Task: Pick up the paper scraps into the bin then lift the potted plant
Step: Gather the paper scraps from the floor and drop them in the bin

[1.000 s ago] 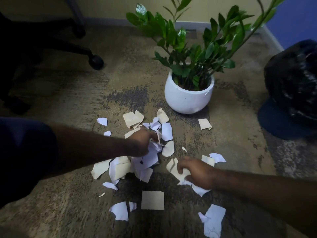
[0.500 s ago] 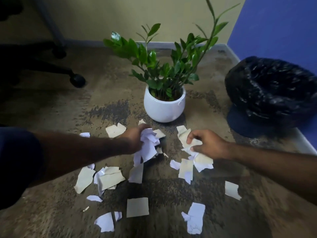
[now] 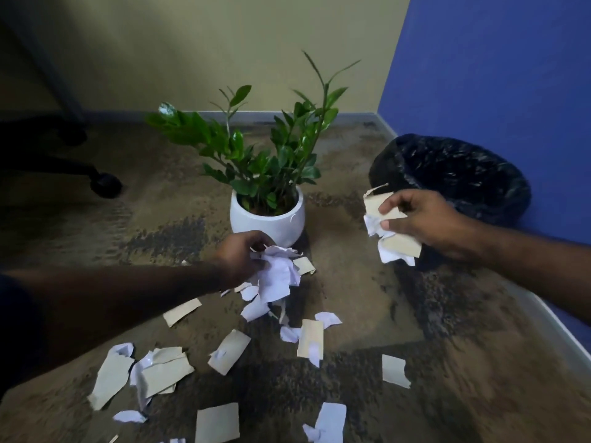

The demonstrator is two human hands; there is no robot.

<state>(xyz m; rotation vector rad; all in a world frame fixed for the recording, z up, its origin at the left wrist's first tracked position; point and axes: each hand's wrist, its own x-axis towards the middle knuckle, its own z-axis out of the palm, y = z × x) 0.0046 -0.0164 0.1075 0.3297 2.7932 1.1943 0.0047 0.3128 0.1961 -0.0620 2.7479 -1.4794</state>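
Scraps (image 3: 277, 278) bunched in my left hand (image 3: 240, 255), more pinched in my right hand (image 3: 421, 220); light, floppy, probably slip loose unless I grip the wad's middle.

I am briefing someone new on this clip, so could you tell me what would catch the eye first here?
First, the two hands full of torn paper: the left hand grips a white bunch just in front of the potted plant, and the right hand holds scraps beside the black-lined bin at the blue wall. Next, the many paper scraps lying scattered on the carpet nearer the camera.
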